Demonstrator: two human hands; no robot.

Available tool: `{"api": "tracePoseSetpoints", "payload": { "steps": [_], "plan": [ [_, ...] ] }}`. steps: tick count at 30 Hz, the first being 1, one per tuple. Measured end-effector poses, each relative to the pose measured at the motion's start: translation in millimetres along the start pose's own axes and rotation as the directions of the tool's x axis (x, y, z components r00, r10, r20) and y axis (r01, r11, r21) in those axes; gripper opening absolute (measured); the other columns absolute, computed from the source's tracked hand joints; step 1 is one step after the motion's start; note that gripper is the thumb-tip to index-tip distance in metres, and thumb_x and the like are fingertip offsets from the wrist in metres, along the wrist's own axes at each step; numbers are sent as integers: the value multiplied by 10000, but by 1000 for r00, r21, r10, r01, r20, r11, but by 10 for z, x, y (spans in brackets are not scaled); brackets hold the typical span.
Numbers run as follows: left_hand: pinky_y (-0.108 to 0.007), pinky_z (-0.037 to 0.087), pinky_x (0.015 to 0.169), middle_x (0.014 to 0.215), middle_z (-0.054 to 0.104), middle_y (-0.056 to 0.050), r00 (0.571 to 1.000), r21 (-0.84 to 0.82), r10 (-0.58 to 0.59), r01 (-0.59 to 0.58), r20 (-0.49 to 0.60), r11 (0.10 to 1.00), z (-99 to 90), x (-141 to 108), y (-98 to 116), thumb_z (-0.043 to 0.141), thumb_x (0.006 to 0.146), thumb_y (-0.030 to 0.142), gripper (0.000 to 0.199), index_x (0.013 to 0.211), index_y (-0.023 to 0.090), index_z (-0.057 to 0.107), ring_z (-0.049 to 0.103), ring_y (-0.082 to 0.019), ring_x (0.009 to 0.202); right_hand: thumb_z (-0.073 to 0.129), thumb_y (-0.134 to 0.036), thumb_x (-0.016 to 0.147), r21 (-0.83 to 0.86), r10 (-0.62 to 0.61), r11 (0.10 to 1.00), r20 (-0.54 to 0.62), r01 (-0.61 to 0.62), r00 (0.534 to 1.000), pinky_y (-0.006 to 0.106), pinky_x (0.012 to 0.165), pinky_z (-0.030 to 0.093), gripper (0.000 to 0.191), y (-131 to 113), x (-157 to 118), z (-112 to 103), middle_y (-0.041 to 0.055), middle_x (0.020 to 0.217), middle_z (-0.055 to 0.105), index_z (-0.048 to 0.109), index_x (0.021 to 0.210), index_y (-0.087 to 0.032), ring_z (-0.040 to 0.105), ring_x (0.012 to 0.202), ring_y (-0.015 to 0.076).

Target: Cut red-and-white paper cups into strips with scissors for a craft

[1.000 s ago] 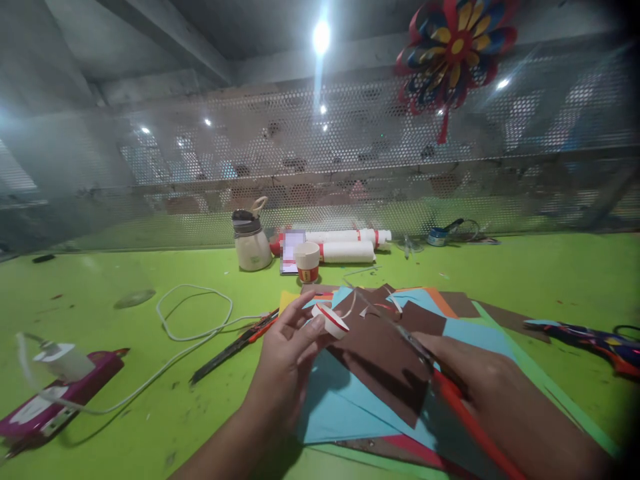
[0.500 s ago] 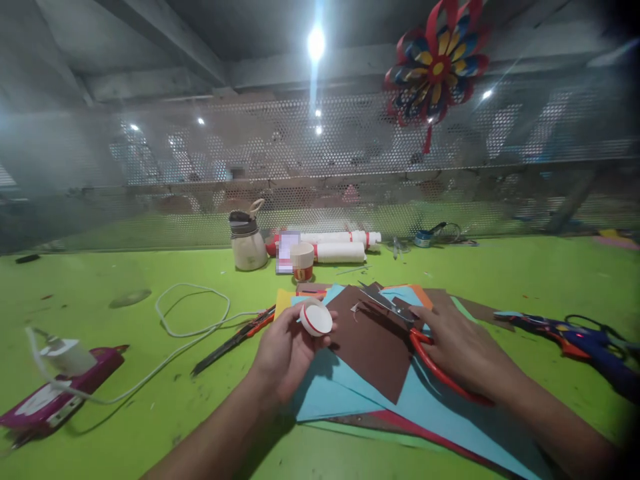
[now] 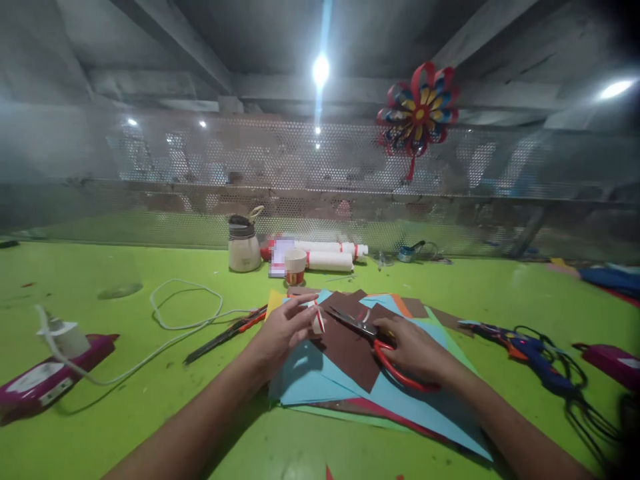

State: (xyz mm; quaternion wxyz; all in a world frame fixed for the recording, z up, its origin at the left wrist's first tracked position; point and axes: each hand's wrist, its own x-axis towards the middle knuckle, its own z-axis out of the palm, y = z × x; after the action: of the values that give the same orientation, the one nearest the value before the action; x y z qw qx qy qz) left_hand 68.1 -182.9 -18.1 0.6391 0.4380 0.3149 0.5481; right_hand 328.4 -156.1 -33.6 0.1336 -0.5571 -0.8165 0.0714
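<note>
My left hand (image 3: 287, 330) grips a small white paper cup piece (image 3: 319, 324) with a red edge, now seen side-on and partly covered by the fingers. Red-handled scissors (image 3: 367, 329) are in my right hand (image 3: 415, 347), their blades pointing left toward the cup piece without touching it. Beneath both hands lies a stack of coloured sheets: brown paper (image 3: 347, 353) on top, light blue paper (image 3: 310, 377) under it. A small curled white and red scrap (image 3: 365, 316) rests on the brown paper beside the blades.
A white and red paper cup (image 3: 295, 268), white rolls (image 3: 330, 261) and a lidded bottle (image 3: 244, 245) stand at the back. Long dark-bladed scissors (image 3: 220, 339) and a white cable (image 3: 187, 328) lie left, near a purple power strip (image 3: 55, 373). Rightward is a blue glue gun (image 3: 535, 353).
My left hand has turned the cup piece from its open face to its side. The scissors have come closer to it. The whole view has shifted slightly.
</note>
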Motion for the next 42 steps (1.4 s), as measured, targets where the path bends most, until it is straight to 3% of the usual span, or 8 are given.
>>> {"api": "tracePoseSetpoints", "payload": {
  "steps": [4,9,13,18,23,33,38,42],
  "plan": [
    [-249,511,684,868,691,-81,999,21,-7,8,-42,1000,-65,20,47,668,771,272,348,1095,146,651,642,-159,761,605,-317,806,35,34,999,-64,-32,997,330,718,457,307,13,31,26,77,1002,677,648,1097,-227,617,890,236],
    [-248,523,657,820,698,-88,995,12,-11,12,-104,1000,-175,76,72,599,786,309,352,1067,106,659,642,-156,684,550,-390,914,135,132,985,-198,-106,971,383,802,515,363,73,153,-52,67,1093,640,556,1205,-173,630,918,191],
    [-235,482,491,679,678,-79,987,13,-35,38,-155,999,-255,132,30,516,803,289,343,1070,96,614,631,-163,566,504,-371,949,168,207,971,-253,-168,945,379,780,539,335,156,243,-110,69,1098,631,543,1210,-164,641,894,180],
    [-189,303,317,534,623,-77,983,77,-130,140,-126,987,-283,159,-70,514,824,305,284,948,76,629,551,-149,409,545,-338,930,92,165,984,-193,-150,967,371,786,539,271,163,196,-65,64,1127,621,587,1142,-174,629,916,181],
    [-190,378,360,658,681,-113,984,117,-148,159,-97,980,-309,174,-67,519,861,373,323,941,95,665,621,-158,505,561,-324,921,-12,104,994,-115,-106,988,395,810,530,289,99,172,11,67,1140,614,575,1166,-172,621,951,197],
    [-202,413,387,642,686,-111,983,129,-111,130,-144,983,-334,201,-58,512,876,410,357,902,102,691,630,-163,523,560,-321,921,-173,-16,985,53,25,998,429,869,501,283,-15,166,-35,77,1195,590,577,1167,-183,595,1021,211],
    [-216,412,373,577,658,-85,976,85,-93,111,-196,990,-313,194,-54,509,874,412,343,850,106,663,624,-170,488,577,-323,908,-157,-17,987,33,22,999,434,874,492,277,-146,112,-139,75,1177,596,588,1143,-176,590,1023,215],
    [-228,443,388,587,654,-71,966,46,-76,90,-248,995,-315,185,-57,529,865,410,320,807,114,634,621,-163,470,547,-329,926,-48,41,998,-92,-46,995,433,887,488,264,-289,-333,-281,78,1204,584,587,1144,-185,584,1040,212]
  ]
}}
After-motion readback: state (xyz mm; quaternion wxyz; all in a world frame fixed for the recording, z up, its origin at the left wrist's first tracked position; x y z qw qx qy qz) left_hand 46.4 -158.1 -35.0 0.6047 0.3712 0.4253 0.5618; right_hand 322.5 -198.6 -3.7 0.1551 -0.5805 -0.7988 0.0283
